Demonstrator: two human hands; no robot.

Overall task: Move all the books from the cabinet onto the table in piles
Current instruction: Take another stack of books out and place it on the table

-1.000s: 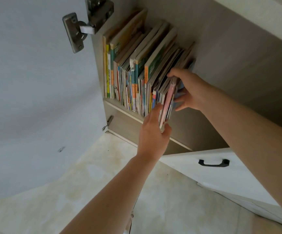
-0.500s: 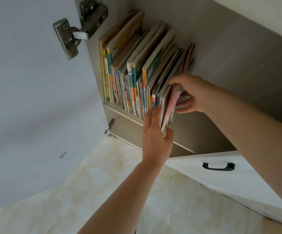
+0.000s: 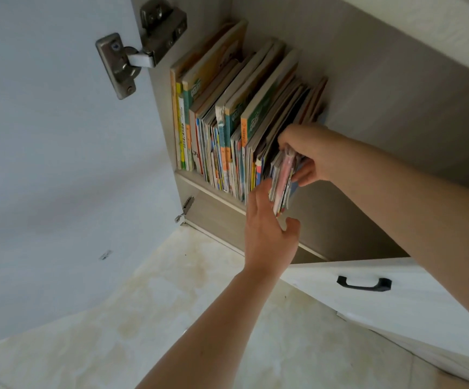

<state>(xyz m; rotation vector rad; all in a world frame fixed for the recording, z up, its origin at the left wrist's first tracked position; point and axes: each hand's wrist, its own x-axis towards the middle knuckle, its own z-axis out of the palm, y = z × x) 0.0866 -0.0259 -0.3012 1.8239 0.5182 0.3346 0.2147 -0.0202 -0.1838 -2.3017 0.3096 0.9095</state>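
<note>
Inside cabinet point(image 3: 396, 113), R hand point(image 3: 316, 153) grip holding thin books point(image 3: 282, 181), L hand point(image 3: 269, 234) grip wide, spine text unreadable.

Two hands point(image 3: 267, 231), one hinge point(image 3: 140, 54), one handle point(image 3: 363, 284)

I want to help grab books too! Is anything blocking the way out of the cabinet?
Nothing visible does. The cabinet door is open, and the right hand already grips a bundle of books.
</note>
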